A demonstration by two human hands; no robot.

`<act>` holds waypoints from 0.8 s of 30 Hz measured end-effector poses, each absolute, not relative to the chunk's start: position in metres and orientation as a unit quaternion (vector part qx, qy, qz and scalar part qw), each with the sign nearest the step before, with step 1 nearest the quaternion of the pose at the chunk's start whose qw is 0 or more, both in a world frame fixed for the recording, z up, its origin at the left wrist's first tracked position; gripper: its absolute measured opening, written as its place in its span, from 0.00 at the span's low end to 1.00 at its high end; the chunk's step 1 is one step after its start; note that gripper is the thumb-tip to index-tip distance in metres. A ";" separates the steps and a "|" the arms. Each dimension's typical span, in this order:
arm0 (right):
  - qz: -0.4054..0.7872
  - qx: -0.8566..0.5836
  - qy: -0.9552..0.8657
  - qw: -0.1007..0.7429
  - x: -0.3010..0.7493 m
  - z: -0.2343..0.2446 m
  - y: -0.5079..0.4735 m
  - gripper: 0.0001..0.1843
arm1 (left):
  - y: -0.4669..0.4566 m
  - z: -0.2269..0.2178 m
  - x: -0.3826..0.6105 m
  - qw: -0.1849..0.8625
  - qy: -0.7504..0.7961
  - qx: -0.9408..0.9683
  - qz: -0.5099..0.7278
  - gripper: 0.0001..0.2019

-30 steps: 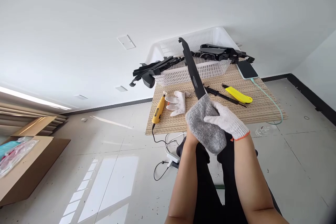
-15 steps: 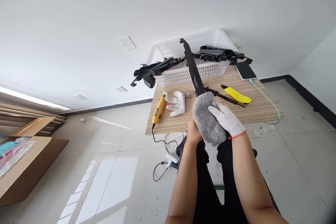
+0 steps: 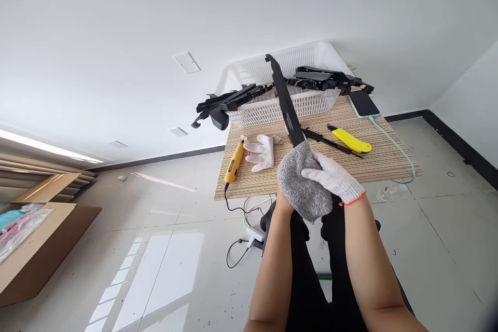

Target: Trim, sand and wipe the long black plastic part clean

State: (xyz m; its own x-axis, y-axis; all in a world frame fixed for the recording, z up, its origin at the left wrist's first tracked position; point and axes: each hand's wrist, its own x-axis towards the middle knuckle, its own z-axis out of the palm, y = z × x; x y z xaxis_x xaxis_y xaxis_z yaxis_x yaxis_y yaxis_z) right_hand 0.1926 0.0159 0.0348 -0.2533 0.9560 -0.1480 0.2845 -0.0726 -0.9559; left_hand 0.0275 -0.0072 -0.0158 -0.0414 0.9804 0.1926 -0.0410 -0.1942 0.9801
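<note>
A long black plastic trim strip (image 3: 286,101) rises tilted from my hands, its lower end covered by a fuzzy grey cloth (image 3: 305,187). My bare left hand (image 3: 285,200) is under the cloth at the strip's lower end and appears closed on it, though the fingers are hidden. Over the cloth, my right hand (image 3: 330,176), in a white knit glove with an orange cuff, grips the fabric with the thumb on top. Behind the strip on the table lie a slim black tool (image 3: 327,140) and a yellow utility knife (image 3: 351,140).
A white plastic basket (image 3: 288,109) with several black plastic parts (image 3: 322,79) stands on the wooden table (image 3: 249,187). A spare white glove (image 3: 261,153), a corded yellow rotary tool (image 3: 234,162) and a phone (image 3: 363,104) on a charging cable lie there too. Left on the floor is a cardboard box (image 3: 46,254).
The grey cloth has shifted slightly left and down and is folded differently over the strip. My right hand has moved slightly left with it. The strip has barely moved.
</note>
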 end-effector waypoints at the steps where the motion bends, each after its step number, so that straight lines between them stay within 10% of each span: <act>1: 0.505 -0.525 -0.598 0.335 0.193 0.035 0.016 0.22 | -0.007 -0.017 0.027 0.445 0.450 0.541 0.554 0.18; 24: 0.512 -0.530 -0.602 0.308 0.194 0.033 0.018 0.25 | -0.007 -0.012 0.029 0.465 0.479 0.518 0.536 0.18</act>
State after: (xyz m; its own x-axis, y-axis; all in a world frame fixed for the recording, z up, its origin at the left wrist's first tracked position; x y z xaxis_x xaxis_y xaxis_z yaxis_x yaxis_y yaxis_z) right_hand 0.1939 0.0180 0.0333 -0.2486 0.9533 -0.1715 0.3218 -0.0857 -0.9429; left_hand 0.0295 -0.0072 -0.0122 -0.0327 0.9934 0.1096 -0.0019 -0.1097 0.9940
